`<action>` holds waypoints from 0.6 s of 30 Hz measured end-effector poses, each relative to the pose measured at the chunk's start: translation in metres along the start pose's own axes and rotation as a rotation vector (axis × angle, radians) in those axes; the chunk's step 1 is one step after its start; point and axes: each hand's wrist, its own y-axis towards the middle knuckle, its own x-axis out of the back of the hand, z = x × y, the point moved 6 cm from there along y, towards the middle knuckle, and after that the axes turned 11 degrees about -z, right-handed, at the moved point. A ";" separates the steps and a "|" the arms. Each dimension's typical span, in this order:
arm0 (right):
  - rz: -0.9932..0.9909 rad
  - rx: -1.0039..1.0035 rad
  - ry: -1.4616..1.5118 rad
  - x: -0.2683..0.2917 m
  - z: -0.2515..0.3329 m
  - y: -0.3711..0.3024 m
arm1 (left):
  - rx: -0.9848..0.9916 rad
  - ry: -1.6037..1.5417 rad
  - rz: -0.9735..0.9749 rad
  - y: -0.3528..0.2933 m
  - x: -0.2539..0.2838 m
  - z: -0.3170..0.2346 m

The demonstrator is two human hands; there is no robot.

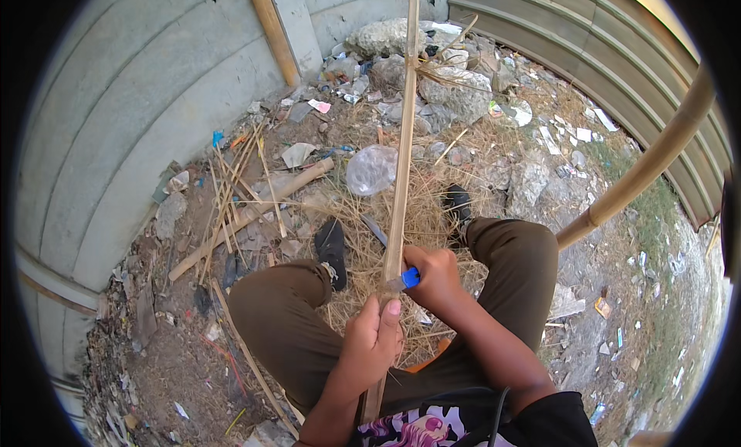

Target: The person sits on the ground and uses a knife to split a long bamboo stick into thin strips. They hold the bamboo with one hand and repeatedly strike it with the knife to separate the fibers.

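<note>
A long split bamboo strip [398, 192] runs from my lap up and away past the top of the view. Around its lower part my left hand [369, 337] is closed, with the thumb lying along the strip. Just above it, my right hand [437, 279] grips a blue-handled knife [410, 278]; its short visible blade lies across the strip. Most of the handle is hidden in the fingers. A grey blade-like piece [373, 229] shows left of the strip, over the dry grass; I cannot tell what it belongs to.
My bent knees flank the strip. Thin bamboo sticks [231, 192] and a thicker pole [255, 215] lie at left, near a clear plastic bag [371, 170]. Rubble [459, 96] lies ahead; a bamboo pole [641, 169] slants at right. Grey wall panels [139, 130] and metal sheeting [571, 42] enclose the littered ground.
</note>
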 end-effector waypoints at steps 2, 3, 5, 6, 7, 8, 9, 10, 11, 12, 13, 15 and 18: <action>0.025 -0.008 -0.006 -0.003 0.001 0.003 | 0.040 0.013 -0.010 0.001 0.004 0.000; 0.023 -0.001 -0.028 -0.005 0.000 0.004 | 0.044 0.007 -0.021 0.003 0.004 -0.001; 0.021 0.012 -0.071 -0.011 -0.003 0.005 | 0.056 -0.004 -0.044 0.005 0.005 -0.003; 0.009 0.011 -0.087 -0.014 -0.003 0.007 | 0.063 -0.030 -0.043 0.006 0.006 -0.003; -0.003 0.009 -0.103 -0.017 -0.004 0.008 | 0.071 -0.056 -0.041 0.007 0.007 -0.001; -0.016 0.007 -0.119 -0.019 -0.005 0.009 | 0.078 -0.081 -0.039 0.008 0.008 0.000; -0.056 -0.012 -0.143 -0.018 -0.008 0.013 | 0.097 -0.109 -0.029 0.009 0.006 0.003; -0.096 -0.030 -0.166 -0.017 -0.012 0.018 | 0.115 -0.136 -0.018 0.009 0.002 0.006; -0.138 -0.050 -0.191 -0.015 -0.015 0.021 | 0.134 -0.163 -0.006 0.008 0.000 0.008; -0.135 -0.079 -0.152 -0.015 -0.019 0.020 | 0.137 -0.177 0.004 0.008 -0.002 0.007; -0.134 -0.092 -0.141 -0.014 -0.021 0.019 | 0.141 -0.191 0.017 0.008 -0.003 0.005; -0.125 -0.114 -0.119 -0.015 -0.020 0.017 | 0.187 -0.189 0.053 0.006 -0.009 0.009; -0.147 -0.552 -0.419 0.015 -0.070 0.062 | 0.133 -0.043 0.219 -0.021 -0.050 0.032</action>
